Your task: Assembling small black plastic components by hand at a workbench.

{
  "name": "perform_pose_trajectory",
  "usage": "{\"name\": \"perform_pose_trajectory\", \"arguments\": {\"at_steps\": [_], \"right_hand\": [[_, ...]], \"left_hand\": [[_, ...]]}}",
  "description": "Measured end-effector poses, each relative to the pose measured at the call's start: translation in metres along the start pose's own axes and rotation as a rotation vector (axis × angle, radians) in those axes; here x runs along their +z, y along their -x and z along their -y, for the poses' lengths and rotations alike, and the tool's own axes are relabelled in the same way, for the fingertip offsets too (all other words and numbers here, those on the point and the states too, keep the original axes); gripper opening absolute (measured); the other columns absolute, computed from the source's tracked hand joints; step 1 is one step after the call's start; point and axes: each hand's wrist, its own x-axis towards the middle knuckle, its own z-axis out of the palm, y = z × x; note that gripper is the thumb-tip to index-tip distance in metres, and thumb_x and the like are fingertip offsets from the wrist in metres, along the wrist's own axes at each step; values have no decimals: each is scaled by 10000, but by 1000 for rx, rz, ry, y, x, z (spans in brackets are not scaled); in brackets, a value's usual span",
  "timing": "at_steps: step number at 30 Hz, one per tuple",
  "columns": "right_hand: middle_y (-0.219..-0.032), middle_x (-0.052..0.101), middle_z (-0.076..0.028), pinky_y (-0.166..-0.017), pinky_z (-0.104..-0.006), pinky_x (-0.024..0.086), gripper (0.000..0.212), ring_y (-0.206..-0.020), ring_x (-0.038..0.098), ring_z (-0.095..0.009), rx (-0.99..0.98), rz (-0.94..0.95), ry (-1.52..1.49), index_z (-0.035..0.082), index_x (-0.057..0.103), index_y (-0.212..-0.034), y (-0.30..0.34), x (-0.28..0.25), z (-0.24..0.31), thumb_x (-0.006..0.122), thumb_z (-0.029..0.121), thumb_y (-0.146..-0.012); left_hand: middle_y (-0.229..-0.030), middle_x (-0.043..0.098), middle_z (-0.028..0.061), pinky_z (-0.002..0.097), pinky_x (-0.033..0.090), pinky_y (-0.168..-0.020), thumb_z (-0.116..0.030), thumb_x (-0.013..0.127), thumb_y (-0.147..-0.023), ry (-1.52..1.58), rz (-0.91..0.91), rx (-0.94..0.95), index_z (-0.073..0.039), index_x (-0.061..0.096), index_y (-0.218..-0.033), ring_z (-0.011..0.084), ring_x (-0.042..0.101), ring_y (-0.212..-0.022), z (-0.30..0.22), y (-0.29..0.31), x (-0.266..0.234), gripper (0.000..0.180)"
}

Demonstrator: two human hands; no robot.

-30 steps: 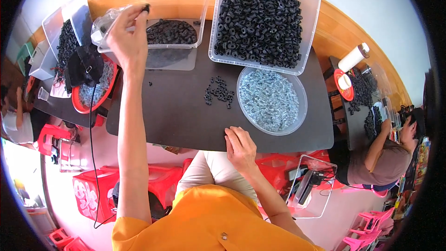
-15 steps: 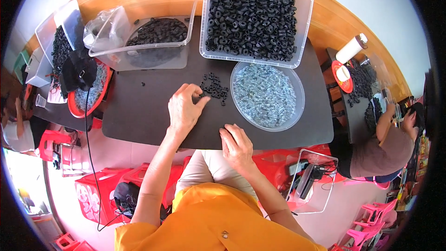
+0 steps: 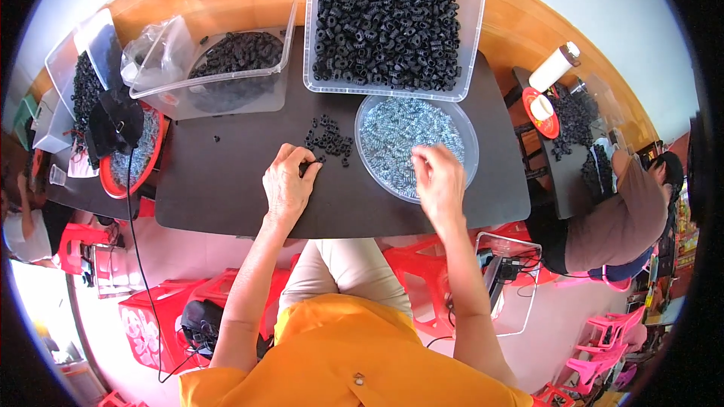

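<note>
My left hand rests on the dark table with thumb and forefinger closed on a small black plastic part. Just beyond its fingertips lies a loose cluster of small black parts. Over a round clear tub of small metal springs, my right hand has its fingers pinched together. Whatever sits between those fingertips is too small to make out. Behind the tub, and overlapping its far rim, stands a large clear bin heaped with bigger black plastic pieces.
A second clear bin with black parts stands back left. Farther left, a red basin holds springs, partly under a black device with a cable. A co-worker sits at a side table on the right, near a white bottle.
My right hand has moved from the table's near edge up and right, over the spring tub. My left hand has drawn slightly back from the black parts. The view has shifted a little.
</note>
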Motion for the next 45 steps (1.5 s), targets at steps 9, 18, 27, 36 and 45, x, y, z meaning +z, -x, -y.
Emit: {"name": "perform_pose_trajectory", "arguments": {"at_steps": [9, 18, 27, 36, 45], "right_hand": [[-836, 575, -120, -650, -441, 482, 75, -785, 591, -327, 22, 252, 131, 61, 593, -765, -48, 39, -52, 654, 70, -722], [-725, 594, -129, -580, -384, 474, 110, -652, 605, -307, -41, 101, -86, 14, 551, -791, -45, 41, -55, 621, -34, -721], [-738, 561, -122, -588, -348, 460, 96, -632, 585, -258, -12, 55, -176, 9, 614, -809, -42, 27, -45, 629, -34, -724], [-760, 576, -106, -585, -329, 455, 99, -642, 584, -238, -5, 53, -237, 12, 619, -835, -22, -8, -37, 628, -39, -750], [-787, 586, -88, -585, -286, 472, 97, -674, 595, -181, 52, 11, -375, 10, 627, -860, -18, -8, -34, 623, -41, -778]], "left_hand": [[-809, 550, 37, 343, 466, -572, -118, 724, -698, 16, -9, 7, -85, 607, -809, 212, 572, -589, 0, 2, 2, 164], [-840, 582, 49, 298, 454, -523, -86, 715, -707, 112, -137, 48, -57, 621, -833, 170, 542, -520, -8, -1, 1, 160], [-872, 606, 144, 374, 487, -711, 24, 579, -751, 170, -139, 499, -8, 648, -933, 335, 598, -791, -65, -106, 43, 197], [-919, 536, 136, 405, 473, -784, 4, 625, -711, -25, 40, 598, -17, 644, -940, 322, 568, -892, -74, -149, 90, 230], [-854, 640, 154, 351, 508, -676, 21, 613, -746, 301, -78, 504, -2, 632, -950, 285, 645, -745, -73, -137, 66, 206]]}}
